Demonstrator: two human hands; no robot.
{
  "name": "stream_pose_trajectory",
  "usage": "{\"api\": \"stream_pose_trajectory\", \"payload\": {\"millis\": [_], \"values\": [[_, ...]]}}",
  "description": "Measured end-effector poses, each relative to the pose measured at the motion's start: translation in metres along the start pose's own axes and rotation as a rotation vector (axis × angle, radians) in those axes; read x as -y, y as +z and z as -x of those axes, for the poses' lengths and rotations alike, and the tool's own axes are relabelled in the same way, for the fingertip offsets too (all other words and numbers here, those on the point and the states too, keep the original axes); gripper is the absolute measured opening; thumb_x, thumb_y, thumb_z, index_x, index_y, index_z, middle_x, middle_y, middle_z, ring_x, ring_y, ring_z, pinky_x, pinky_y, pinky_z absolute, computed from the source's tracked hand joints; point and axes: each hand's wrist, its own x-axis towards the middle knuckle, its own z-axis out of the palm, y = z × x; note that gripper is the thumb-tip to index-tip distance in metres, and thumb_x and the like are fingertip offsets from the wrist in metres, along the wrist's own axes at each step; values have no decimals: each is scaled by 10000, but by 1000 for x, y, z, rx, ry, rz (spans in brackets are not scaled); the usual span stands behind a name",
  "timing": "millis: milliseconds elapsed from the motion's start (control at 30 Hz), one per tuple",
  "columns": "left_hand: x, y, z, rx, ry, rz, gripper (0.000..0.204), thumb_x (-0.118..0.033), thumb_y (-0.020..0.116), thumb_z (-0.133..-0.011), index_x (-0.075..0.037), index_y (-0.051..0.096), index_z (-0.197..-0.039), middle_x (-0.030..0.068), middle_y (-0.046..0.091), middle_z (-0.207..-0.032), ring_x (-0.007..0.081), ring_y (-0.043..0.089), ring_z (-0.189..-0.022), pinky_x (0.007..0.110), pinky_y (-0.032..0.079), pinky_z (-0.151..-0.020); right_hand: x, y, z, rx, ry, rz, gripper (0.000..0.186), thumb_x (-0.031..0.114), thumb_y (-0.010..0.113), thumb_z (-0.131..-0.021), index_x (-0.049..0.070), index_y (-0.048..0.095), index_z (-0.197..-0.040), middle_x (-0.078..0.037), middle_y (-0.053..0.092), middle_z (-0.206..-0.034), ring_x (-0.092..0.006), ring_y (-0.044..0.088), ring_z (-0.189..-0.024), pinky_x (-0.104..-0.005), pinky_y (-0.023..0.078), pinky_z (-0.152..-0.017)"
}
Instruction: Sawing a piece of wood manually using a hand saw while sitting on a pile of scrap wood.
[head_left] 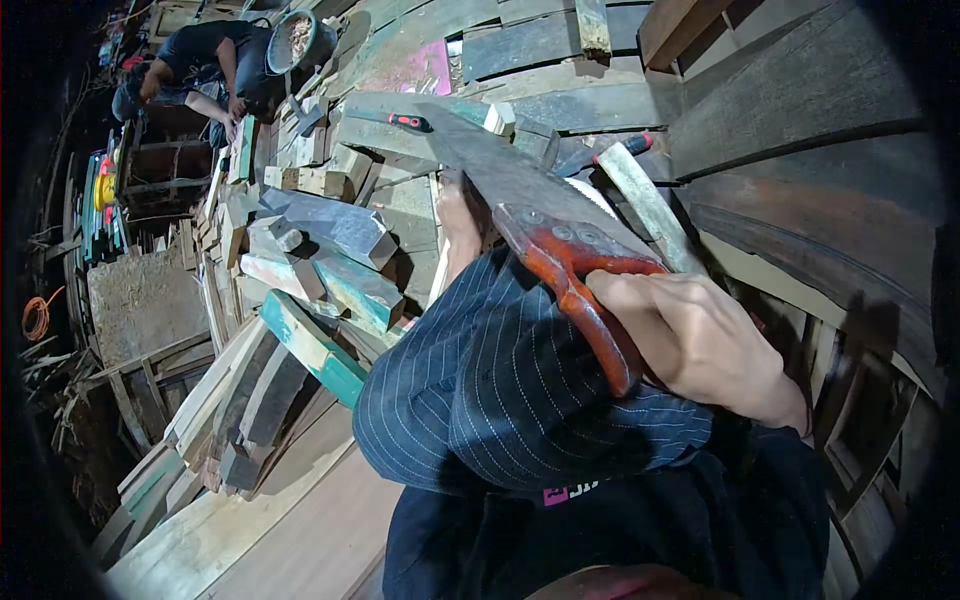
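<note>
Handsaw (530,190) is out over the person's lap, above the pinstriped trousers (450,390), with its orange-red handle (562,268) in the right hand (690,335) – fingers closed round the grip. From that hand the blade (480,155) points up and left, away from the body, so its long axis cuts a diagonal across the view. Right hand's clearly the near one; left hand isn't in frame, so can't tell what it's doing.

Bare foot (460,225) shows just left of the blade, and a red-and-black tool handle (410,123) sits near the blade's far end. To the right there's a pale batten (650,200), then a plank wall (800,85). Over left it's all offcuts, including a green-and-white block (315,345) – and further off, a co-worker (210,60) bends beside a bucket (284,60).
</note>
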Motion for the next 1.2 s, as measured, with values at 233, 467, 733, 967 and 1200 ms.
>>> {"api": "stream_pose_trajectory", "payload": {"millis": [233,467,733,967,1200], "values": [[-2,-6,1,-1,-2,-6,316,-262,643,-835,-17,575,-1022,226,631,-788,399,627,-742,487,475,-619,-1,0,3,63,54,-159,224,33,524,-857,-66,471,-1051,-201,597,-786,-322,639,-639,-405,507,-543],[-2,-3,2,1,11,-5,313,-257,642,-834,-17,576,-1025,226,630,-787,398,628,-741,487,476,-619,2,-3,5,63,-45,81,359,46,558,-813,-101,487,-1133,-193,610,-843,-301,648,-700,-360,538,-604],[-13,16,-1,13,28,21,311,-251,641,-833,-17,578,-1028,227,630,-785,398,628,-741,486,476,-618,6,-16,-8,63,107,-113,310,32,573,-813,-69,469,-1087,-188,614,-818,-378,633,-706,-418,517,-611],[-27,9,-5,13,74,26,308,-245,640,-832,-17,579,-1031,228,630,-784,397,629,-740,486,476,-617,-19,14,-54,43,341,-440,395,11,601,-786,-17,420,-1135,-285,572,-727,-472,584,-757,-488,445,-657],[-24,-5,0,6,68,-2,306,-240,639,-832,-17,580,-1034,228,629,-783,397,629,-740,485,477,-617,-37,51,-54,78,197,-131,273,24,555,-812,-114,469,-1031,-273,614,-733,-416,641,-733,-463,516,-659]]}}
